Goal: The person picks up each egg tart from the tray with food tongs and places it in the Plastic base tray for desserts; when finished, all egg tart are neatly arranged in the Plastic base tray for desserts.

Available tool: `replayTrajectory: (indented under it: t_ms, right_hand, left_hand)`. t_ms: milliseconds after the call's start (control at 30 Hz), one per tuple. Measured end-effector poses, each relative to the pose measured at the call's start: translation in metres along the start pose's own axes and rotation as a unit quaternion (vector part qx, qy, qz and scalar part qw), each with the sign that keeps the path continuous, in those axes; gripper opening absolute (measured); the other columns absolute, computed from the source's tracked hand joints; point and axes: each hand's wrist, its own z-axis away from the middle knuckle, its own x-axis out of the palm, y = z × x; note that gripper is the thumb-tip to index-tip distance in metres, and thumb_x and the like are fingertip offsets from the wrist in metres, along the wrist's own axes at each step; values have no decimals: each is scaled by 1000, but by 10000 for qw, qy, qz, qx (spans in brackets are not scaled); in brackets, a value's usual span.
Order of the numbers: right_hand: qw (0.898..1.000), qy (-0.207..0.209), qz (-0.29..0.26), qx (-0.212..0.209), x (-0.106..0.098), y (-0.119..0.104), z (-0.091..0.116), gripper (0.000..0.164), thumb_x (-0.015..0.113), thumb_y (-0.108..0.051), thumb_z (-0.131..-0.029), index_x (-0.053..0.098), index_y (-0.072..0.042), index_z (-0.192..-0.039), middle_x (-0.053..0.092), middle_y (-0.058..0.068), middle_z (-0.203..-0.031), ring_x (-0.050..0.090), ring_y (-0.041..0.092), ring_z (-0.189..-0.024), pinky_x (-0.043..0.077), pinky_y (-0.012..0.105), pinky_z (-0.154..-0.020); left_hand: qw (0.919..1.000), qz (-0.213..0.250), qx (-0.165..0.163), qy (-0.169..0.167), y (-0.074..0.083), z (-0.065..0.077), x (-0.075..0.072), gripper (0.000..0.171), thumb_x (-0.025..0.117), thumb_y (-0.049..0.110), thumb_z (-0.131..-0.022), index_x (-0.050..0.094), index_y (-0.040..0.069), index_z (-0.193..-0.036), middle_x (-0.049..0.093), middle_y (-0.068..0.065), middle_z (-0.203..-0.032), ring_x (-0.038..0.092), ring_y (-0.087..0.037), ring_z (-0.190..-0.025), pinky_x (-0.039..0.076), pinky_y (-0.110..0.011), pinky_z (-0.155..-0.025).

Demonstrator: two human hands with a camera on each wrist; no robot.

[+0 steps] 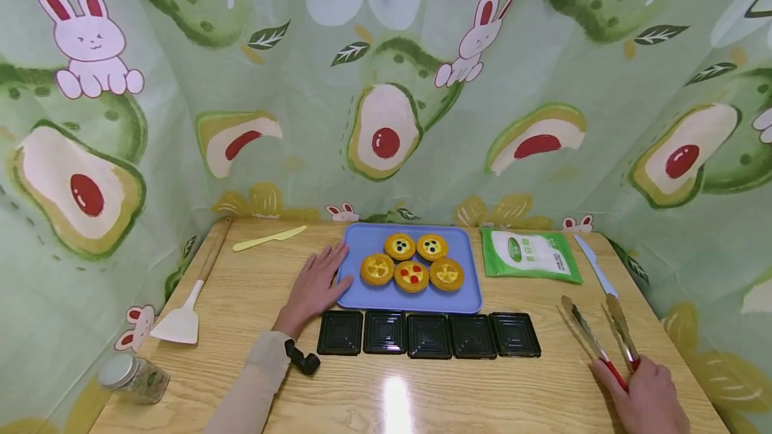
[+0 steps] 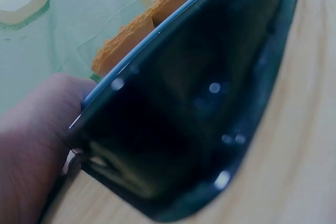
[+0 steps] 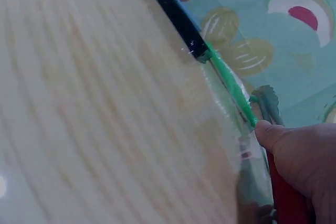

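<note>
My left hand [image 1: 316, 283] lies with fingers stretched out at the left edge of a blue tray [image 1: 470, 300], its fingertips and thumb touching the rim. Several egg tarts sit on the tray: two with dark berries, one with red pieces [image 1: 412, 276], others with yellow fruit wedges [image 1: 377, 269]. In front of the tray stands a row of small black plastic trays [image 1: 386, 332]; one black tray [image 2: 173, 114] fills much of the left wrist view. My right hand [image 1: 648, 394] grips metal tongs [image 1: 621, 327] by their red handles at the right, with the tong arms spread apart.
Right of the tray lies a green and white packet [image 1: 531, 254], with a pale blue knife [image 1: 596, 265] beyond it. On the left are a yellow knife [image 1: 269, 238], a white spatula with wooden handle [image 1: 181, 317] and a spice jar [image 1: 134, 378]. A patterned curtain [image 1: 289, 153] borders the table.
</note>
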Motion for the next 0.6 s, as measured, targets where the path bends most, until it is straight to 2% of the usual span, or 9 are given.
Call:
replayTrajectory:
  t_ms: [167,267,433,600]
  right_hand:
    - [9985,-451,-219,204,-7,-2,0,82,51,-73,-97,43,9,-102,50,20,-83,56,32,-70,46,44,-57]
    - [9977,-595,-119,303,-8,-4,2,88,46,-75,-97,40,11,-112,51,21,-87,57,34,-74,46,47,-59]
    - [9980,-588,-75,213,-11,-15,5,90,44,-76,-98,38,12,-117,54,19,-83,58,32,-70,46,46,-58]
    - [9991,-418,-21,25,-15,-36,8,87,46,-76,-98,38,8,-115,44,8,-69,50,26,-59,37,38,-52]
  left_hand:
    - [10000,-9,-3,5,0,0,-1,76,43,60,-105,25,21,-168,20,3,-174,20,-28,-160,14,-54,-128]
    - [10000,27,49,41,2,0,-2,75,45,58,-105,26,20,-167,21,1,-174,21,-30,-160,15,-55,-128]
    - [9998,88,114,130,5,1,-4,74,49,55,-105,30,19,-167,25,-1,-173,25,-34,-158,17,-57,-127]
    - [9998,49,99,157,4,2,-4,74,49,55,-105,30,20,-167,26,0,-172,25,-34,-158,18,-58,-127]
